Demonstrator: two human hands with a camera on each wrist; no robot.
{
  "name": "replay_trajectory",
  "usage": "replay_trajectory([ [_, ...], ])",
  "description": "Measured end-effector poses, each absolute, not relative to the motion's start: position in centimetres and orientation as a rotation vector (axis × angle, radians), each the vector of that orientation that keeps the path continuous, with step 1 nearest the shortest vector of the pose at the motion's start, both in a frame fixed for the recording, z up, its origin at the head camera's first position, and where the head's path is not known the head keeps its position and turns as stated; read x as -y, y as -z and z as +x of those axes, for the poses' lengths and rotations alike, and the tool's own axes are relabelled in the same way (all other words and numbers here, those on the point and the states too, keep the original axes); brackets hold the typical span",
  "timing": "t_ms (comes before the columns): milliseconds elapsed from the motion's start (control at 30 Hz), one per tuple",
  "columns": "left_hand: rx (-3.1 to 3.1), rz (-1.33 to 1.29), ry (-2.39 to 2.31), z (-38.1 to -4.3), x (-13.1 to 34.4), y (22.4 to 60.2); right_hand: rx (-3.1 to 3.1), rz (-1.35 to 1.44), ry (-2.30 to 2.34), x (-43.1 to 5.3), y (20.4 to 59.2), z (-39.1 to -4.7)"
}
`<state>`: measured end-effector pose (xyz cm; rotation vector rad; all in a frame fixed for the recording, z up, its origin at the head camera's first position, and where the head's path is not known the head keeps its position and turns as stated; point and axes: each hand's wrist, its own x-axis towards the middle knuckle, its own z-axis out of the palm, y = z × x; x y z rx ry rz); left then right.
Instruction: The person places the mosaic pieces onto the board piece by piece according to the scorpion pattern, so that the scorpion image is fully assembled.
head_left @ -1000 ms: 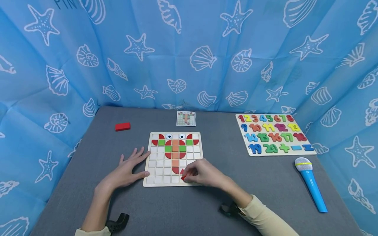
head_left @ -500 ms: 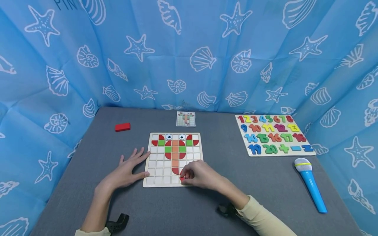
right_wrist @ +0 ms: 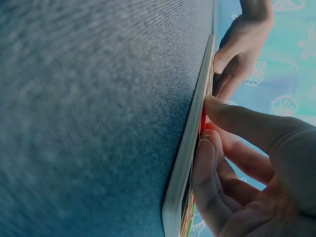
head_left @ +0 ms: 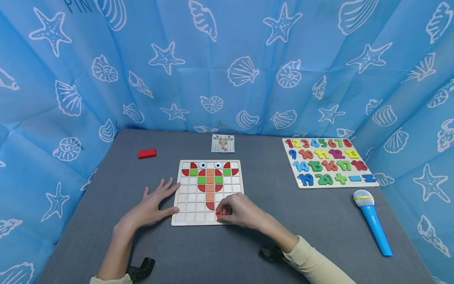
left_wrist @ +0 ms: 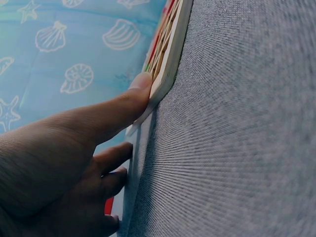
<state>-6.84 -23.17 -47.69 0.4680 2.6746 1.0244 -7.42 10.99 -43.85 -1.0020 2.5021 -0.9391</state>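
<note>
A pale wooden grid board lies on the grey table, bearing red, green and orange mosaic tiles and two eye tiles in a lobster-like pattern. My left hand rests at its left edge with fingers spread, the thumb on the rim. In the left wrist view the thumb presses on the board's border. Near the bottom row, my right hand pinches a small red tile between thumb and fingers. That red tile sits low at the board surface in the right wrist view, mostly hidden by fingertips.
Behind the board lies a small pattern card showing a similar picture. A red block is at the back left. To the right are a number puzzle board and a blue toy microphone. A blue shell-print curtain surrounds the table.
My right hand has shifted slightly left with the red tile, lowering it onto the bottom row, then held nearly still. The left hand has stayed in place.
</note>
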Motion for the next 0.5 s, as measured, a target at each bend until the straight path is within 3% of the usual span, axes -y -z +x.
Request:
replay_trajectory([
  [500,-2.657,0.398,-0.958,-6.6,22.5,46.3,-2.490,-0.944,1.006,-11.8,43.6,-7.4],
])
